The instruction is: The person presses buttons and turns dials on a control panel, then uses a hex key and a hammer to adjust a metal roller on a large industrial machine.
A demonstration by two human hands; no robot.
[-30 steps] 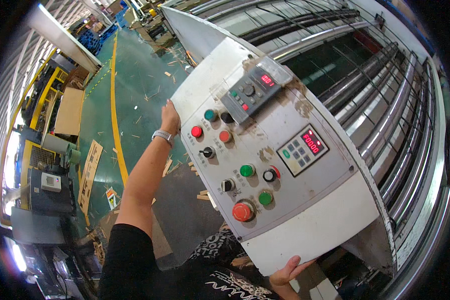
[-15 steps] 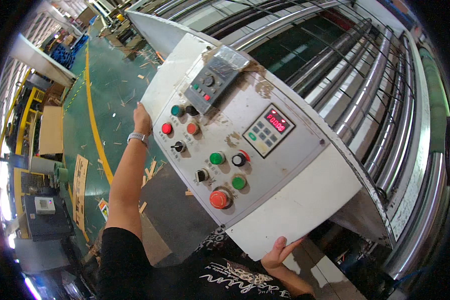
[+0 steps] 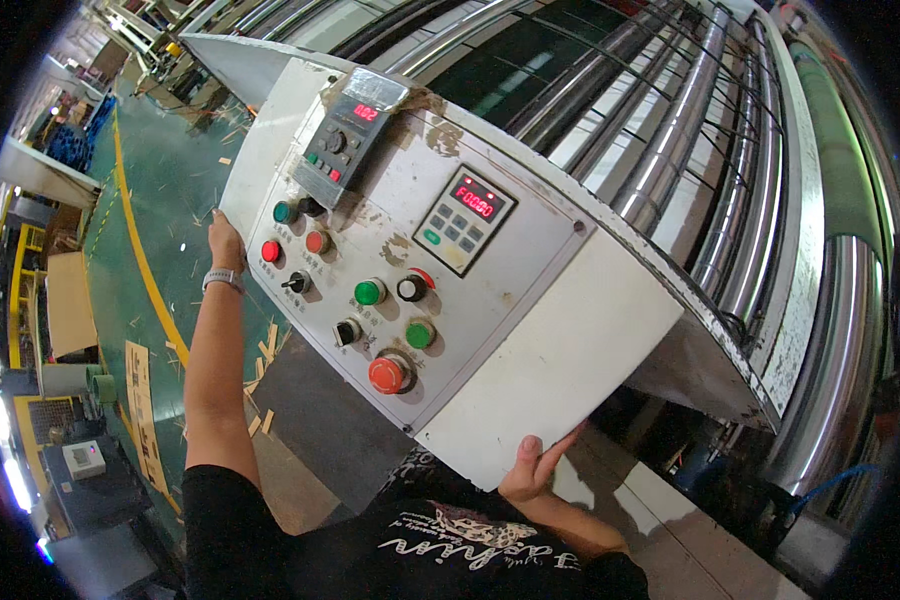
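Observation:
A white control panel point(image 3: 570, 330) with coloured buttons and knobs fills the middle, tilted in view. My left hand point(image 3: 227, 243), with a band on its wrist, holds the panel's left edge; its fingers are partly hidden. At the near lower corner my right hand point(image 3: 530, 475) grips the panel's edge, thumb up against it and the fingers along its underside. Closest to the right hand is a large red mushroom button point(image 3: 387, 375). Neither hand touches a button. A keypad with a red lit display point(image 3: 470, 215) and a plastic-covered dark control unit point(image 3: 340, 140) sit higher up.
Behind the panel, shiny metal rollers point(image 3: 685, 130) run beneath black bars. A green-covered roller point(image 3: 822, 130) stands at far right. Wood scraps point(image 3: 267, 350) litter the green floor on the left, beside a yellow line point(image 3: 145, 255) and cardboard point(image 3: 140, 400).
My view has swung right, so the panel and both hands sit further left and higher. Both hands keep to the same edges. The dark unit's red digits now show.

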